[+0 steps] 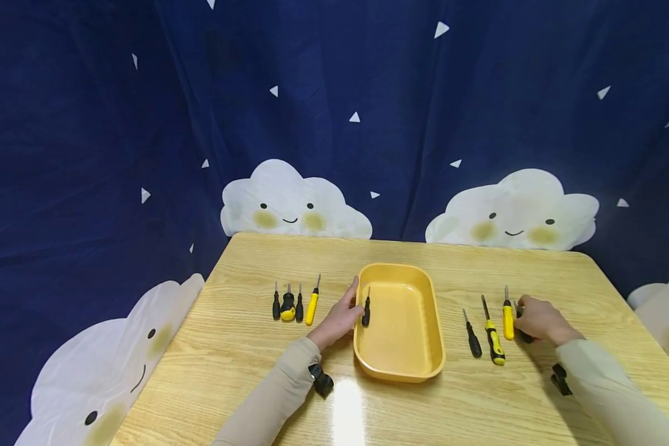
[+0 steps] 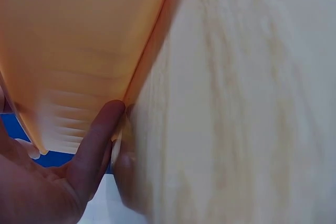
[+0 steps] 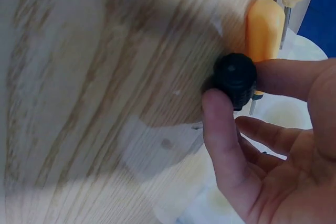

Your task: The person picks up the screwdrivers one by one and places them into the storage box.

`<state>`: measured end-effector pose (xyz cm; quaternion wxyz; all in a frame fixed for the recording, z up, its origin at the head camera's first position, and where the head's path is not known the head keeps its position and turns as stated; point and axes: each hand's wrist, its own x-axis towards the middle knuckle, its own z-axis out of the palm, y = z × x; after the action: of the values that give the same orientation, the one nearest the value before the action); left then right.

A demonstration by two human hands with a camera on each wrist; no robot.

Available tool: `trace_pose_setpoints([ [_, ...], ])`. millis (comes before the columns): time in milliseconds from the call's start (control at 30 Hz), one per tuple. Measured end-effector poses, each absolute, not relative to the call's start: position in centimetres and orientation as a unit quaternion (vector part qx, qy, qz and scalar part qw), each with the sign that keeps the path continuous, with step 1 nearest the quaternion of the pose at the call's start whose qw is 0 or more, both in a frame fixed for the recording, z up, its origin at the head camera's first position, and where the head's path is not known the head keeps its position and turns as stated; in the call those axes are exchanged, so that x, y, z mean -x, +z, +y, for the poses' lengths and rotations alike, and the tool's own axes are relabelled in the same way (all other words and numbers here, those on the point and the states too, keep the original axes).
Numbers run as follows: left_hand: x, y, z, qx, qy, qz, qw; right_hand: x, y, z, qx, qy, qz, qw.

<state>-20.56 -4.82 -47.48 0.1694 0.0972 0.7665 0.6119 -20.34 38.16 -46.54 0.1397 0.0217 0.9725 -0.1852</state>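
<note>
On the left, my left hand (image 1: 340, 319) grips the side of a yellow plastic tray (image 1: 439, 341), thumb over its rim and fingers against its outer wall. A small black-handled screwdriver (image 1: 366, 317) lies in the tray beside my thumb. My right hand (image 1: 543, 321) pinches the black handle of another screwdriver (image 3: 234, 80) between thumb and finger, low over the table. Directly left of that hand lies a yellow-handled screwdriver (image 1: 508, 320). Farther left are a yellow-and-black screwdriver (image 1: 494, 344) and a black-handled one (image 1: 473, 342).
Left of the tray, a row on the wooden table (image 1: 401, 415) holds two black screwdrivers, a stubby black-and-yellow screwdriver (image 1: 287, 306) and a yellow one (image 1: 312, 308). A dark blue curtain (image 1: 390, 124) with clouds hangs behind the table.
</note>
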Motion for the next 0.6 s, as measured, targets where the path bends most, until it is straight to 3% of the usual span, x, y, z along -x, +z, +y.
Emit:
trace_pose_setpoints([
  [200, 21.6, -49.7, -4.6, -0.09, 0.618, 0.764, 0.164, 20.3, -46.6, 38.0, -0.028, -0.178, 0.973, 0.143],
  [600, 21.7, -49.7, -4.7, -0.093, 0.604, 0.775, 0.159, 19.9, -46.2, 38.1, -0.016, -0.194, 0.968, 0.161],
])
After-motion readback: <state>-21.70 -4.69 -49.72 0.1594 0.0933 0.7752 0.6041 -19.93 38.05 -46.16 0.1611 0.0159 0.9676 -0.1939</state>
